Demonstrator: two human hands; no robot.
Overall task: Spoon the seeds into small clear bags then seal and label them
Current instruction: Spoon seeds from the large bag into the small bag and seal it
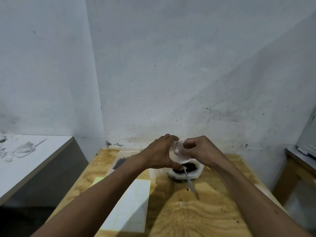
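The small clear bag is up in the air between both hands, held just above the white seed tray at the far end of the worktop. From my screen, my left hand has its grip pinched on the bag's left side, fingers curled round it, and my right hand pinches the opposite edge with thumb and fingers, as if working the mouth of the bag. I cannot tell whether the mouth is being opened or pressed closed, nor whether any seeds are inside; it looks pale and nearly empty.

Below the hands, the tray holds a dark heap of seeds, and the clear plastic spoon rests in it with its handle sticking out toward me over the rim. To the far left lies a filled clear bag flat on the wood, dark seeds showing through, so I judge at least one portion bagged. Nearer me, the label sheet lies flat, with a yellowish sheet beside it. Labelling looks not yet begun, and much seed remains.
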